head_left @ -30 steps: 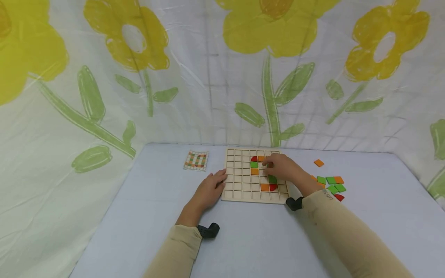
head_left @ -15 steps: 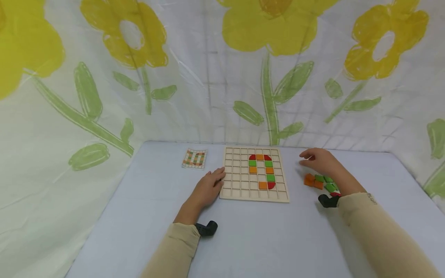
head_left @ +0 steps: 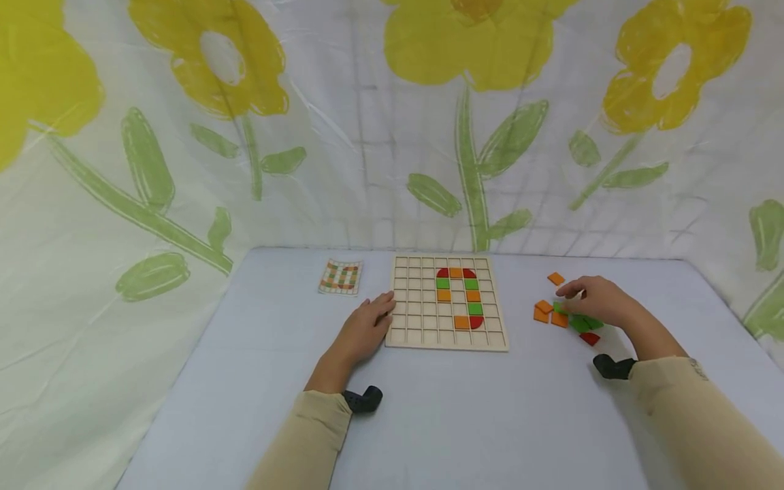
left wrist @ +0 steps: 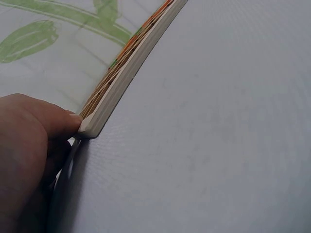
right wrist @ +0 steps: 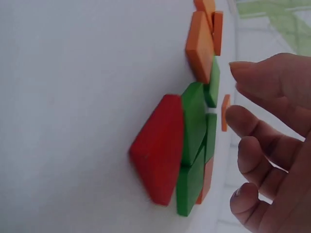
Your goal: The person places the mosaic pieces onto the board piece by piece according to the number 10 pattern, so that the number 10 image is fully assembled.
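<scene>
- Board of pale wood with square cells (head_left: 422,327) lies between the hands; the left hand (head_left: 363,330) touches its left edge with relaxed fingers.
- Right hand (head_left: 594,300) is loosely bent above flat orange, green and red tiles (head_left: 559,320), and it grasps nothing.
- Left wrist view shows the thumb (left wrist: 60,120) at the board's corner.
- Right wrist view shows the tiles' thick sides, which the head view hardly shows.

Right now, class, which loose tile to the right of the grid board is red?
The red quarter-round tile lying lowest in the head view; the others visible are orange tiles and green tiles.
</scene>
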`<state>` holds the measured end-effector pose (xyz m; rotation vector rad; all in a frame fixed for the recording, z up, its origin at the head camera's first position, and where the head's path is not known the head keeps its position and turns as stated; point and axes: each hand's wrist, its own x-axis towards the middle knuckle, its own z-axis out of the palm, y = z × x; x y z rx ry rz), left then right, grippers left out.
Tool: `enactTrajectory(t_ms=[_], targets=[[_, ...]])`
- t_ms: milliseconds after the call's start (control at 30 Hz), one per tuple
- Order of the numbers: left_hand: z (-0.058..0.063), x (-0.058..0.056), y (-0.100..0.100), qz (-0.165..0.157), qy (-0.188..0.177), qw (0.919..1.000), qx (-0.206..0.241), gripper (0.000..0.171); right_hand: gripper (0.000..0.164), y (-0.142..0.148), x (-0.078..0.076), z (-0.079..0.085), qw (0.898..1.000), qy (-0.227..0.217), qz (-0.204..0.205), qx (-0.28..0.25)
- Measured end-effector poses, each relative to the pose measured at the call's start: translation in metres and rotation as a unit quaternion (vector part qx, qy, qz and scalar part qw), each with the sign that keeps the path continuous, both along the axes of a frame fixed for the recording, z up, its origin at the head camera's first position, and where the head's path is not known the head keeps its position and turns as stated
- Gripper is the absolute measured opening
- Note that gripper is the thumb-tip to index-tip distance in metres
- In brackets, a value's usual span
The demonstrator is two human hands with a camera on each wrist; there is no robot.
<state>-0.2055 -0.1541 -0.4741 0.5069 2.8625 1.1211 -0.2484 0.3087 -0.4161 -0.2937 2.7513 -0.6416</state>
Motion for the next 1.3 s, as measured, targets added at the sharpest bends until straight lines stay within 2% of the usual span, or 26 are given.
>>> enactTrajectory(t_ms=[133,367,533,800,1000,1300], targets=[[0.000,-0.001,0.000,-0.001,-0.001,1.0000,0.000,0.040,0.043,0.004,0.003,-0.004,1.000,-0.006,0.005,0.006],[-0.001,-0.001,0.001,-0.004,-0.002,1.0000,-0.003,0.041,0.039,0.002,0.007,-0.010,1.000,0.018,0.002,0.008],[-0.003,-0.003,0.003,0.002,-0.012,0.9999,-0.008,0.041,0.037,0.003,0.008,-0.011,1.000,0.019,-0.007,0.010],[0.001,-0.007,0.000,0.000,-0.017,0.9998,-0.013,0.041,0.042,0.001,0.002,-0.010,1.000,0.012,-0.008,0.008],[0.005,-0.010,-0.004,0.003,-0.012,0.9999,-0.006,0.042,0.046,-0.003,-0.008,-0.007,1.000,0.009,-0.015,0.005],[0.002,-0.010,-0.002,-0.011,-0.012,0.9998,-0.009,0.042,0.040,-0.017,-0.009,-0.001,0.999,0.011,-0.016,0.026]])
